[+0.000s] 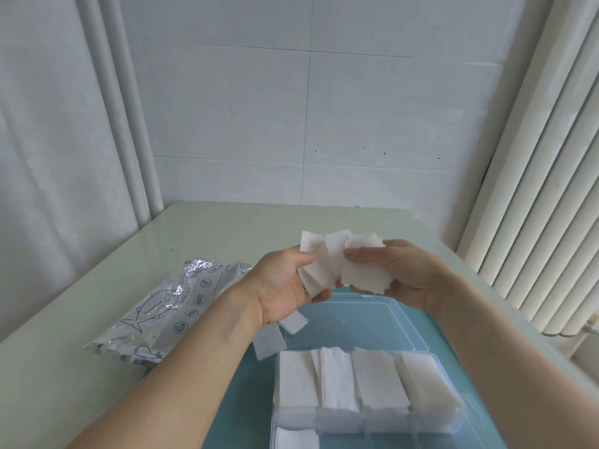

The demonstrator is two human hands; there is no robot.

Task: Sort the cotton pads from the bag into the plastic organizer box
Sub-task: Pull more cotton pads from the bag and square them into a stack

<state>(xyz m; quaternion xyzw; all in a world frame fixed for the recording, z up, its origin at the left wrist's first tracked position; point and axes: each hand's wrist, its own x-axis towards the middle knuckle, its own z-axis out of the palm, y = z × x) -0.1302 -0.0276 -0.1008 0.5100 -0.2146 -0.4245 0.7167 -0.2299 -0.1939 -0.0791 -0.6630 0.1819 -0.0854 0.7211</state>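
Both hands hold a loose bunch of white cotton pads (pixel 337 260) in the air above the open lid (pixel 372 322) of the clear plastic organizer box (pixel 453 422). My left hand (pixel 285 286) grips the left part of the bunch, and my right hand (pixel 402 273) pinches the right part with thumb on top. Stacks of pads (pixel 366 377) fill the box's upper row of compartments; another pad (pixel 295 439) lies in a lower left compartment. The silvery bag (pixel 162 306) with a fish drawing lies flat to the left.
Two loose pads (pixel 275 338) lie on the teal mat (pixel 236 400) under my left wrist. The pale table (pixel 201 234) meets a tiled wall at the back. A ribbed radiator (pixel 544 189) stands at the right, pipes (pixel 129 124) at the left.
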